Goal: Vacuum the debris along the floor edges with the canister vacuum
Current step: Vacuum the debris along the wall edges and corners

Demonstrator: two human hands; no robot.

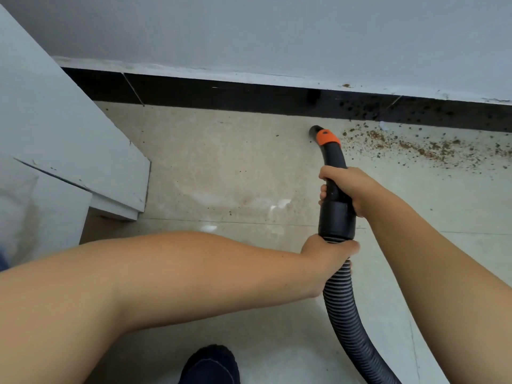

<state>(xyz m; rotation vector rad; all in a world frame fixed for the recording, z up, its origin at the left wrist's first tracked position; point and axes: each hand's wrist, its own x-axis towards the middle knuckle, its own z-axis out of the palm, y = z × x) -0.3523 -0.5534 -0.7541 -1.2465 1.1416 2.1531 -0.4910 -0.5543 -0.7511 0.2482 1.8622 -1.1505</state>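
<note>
Nearest the viewer, at six o'clock, a dark shoe [212, 364] stands on the pale tiled floor [221, 167]; the ribbed hose [349, 322] runs in from five o'clock and climbs toward the centre; the canister itself is out of view. The left hand [328, 252] is wrapped round the hose just below the black cuff [336, 220], fingers curled firmly about it; directly beyond, the right hand [346, 189] grips the curved black handle tube [333, 159], fingers closed round it. Past the orange collar [328, 137] the nozzle mouth [314, 131] sits low at the floor, near the black skirting [221, 92] at twelve o'clock; whether it touches the tile cannot be told. The debris [415, 146], brown crumbs and specks, lies in a band from just beside the nozzle out to two o'clock, with spatter up the skirting [360, 108]; the stretch toward eleven o'clock appears largely clear, save a few stray specks. A white panel [69, 134] leans in at nine o'clock. Risks, as judged: a fast sweep toward two o'clock would likely scatter crumbs rather than lift them; a nozzle held too high would leave the finer grains; the marks on the skirting may be stuck on and resist suction; the hose trailing by the foot could snag or trip.
</note>
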